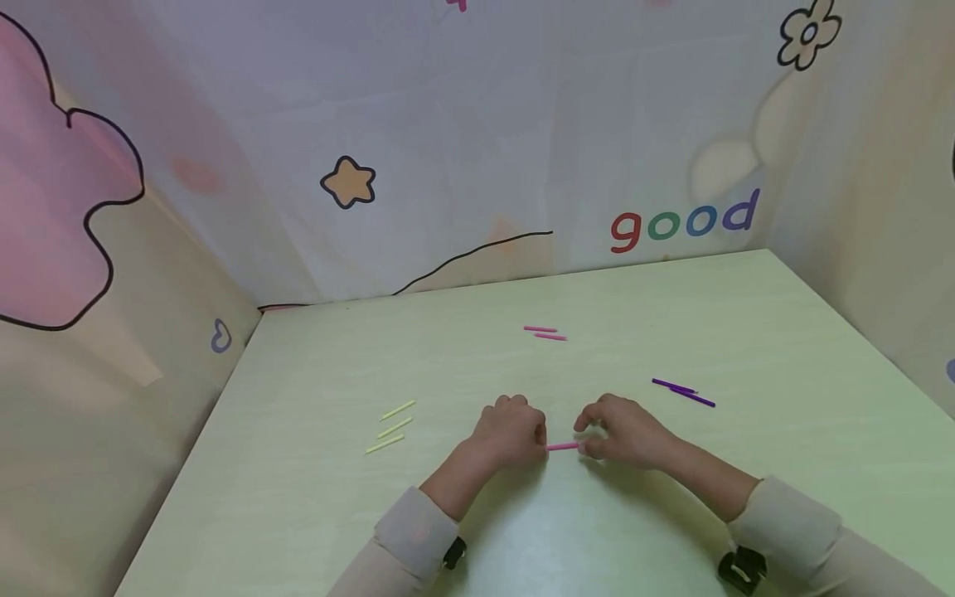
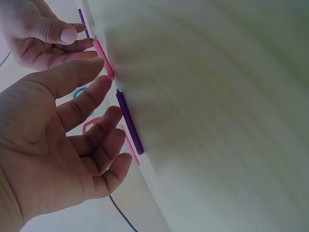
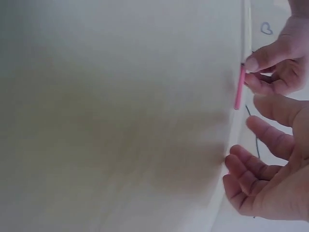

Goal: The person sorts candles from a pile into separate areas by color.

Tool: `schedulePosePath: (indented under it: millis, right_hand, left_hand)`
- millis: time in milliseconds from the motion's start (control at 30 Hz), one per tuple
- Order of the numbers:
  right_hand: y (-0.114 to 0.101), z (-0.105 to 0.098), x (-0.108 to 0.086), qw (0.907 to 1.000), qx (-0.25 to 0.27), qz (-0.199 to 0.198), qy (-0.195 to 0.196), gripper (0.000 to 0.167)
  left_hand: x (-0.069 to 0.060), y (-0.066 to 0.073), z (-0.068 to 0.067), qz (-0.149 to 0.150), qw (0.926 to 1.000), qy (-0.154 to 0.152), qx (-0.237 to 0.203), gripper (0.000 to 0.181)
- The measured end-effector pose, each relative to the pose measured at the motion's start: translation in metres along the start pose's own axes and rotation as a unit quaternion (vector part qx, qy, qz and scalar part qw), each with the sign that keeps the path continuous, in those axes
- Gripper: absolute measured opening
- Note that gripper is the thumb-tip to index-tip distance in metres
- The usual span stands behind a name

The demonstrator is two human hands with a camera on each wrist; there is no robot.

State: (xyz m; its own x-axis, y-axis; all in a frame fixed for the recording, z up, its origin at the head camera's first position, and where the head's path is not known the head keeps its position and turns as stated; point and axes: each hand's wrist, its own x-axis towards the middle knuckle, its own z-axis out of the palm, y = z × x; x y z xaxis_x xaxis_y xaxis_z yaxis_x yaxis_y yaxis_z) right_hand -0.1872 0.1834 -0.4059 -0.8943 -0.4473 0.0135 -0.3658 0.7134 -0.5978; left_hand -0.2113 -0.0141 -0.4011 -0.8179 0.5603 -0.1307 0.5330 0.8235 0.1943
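Note:
A short pink stick [image 1: 563, 446] lies on the table between the two hands. My left hand [image 1: 511, 431] has its thumb and index finger at the stick's left end, pinching it. From the right, my right hand [image 1: 625, 431] reaches over the other end, its fingers loosely bent and its thumb and index finger apart. A gap shows between those fingertips and the pink stick in the right wrist view. Beside the left fingers in the left wrist view lies a purple stick [image 2: 129, 123], roughly in line with the pink one; the left hand hides it from the head view.
Several yellow sticks [image 1: 390, 431] lie left of the hands. Farther back are two pink sticks [image 1: 546, 333], and two purple sticks [image 1: 682, 392] lie to the right. A printed cloth wall [image 1: 477, 149] borders the table [image 1: 298, 514] at the back and sides.

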Motion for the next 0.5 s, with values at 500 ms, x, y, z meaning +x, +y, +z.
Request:
schedulePosePath:
  millis: [500]
  right_hand:
    - [0.008,0.015,0.0,0.9988,0.035,-0.008,0.033,0.022]
  left_hand:
    - [-0.022,-0.016,-0.006,-0.015,0.9994,0.019,-0.023,0.011]
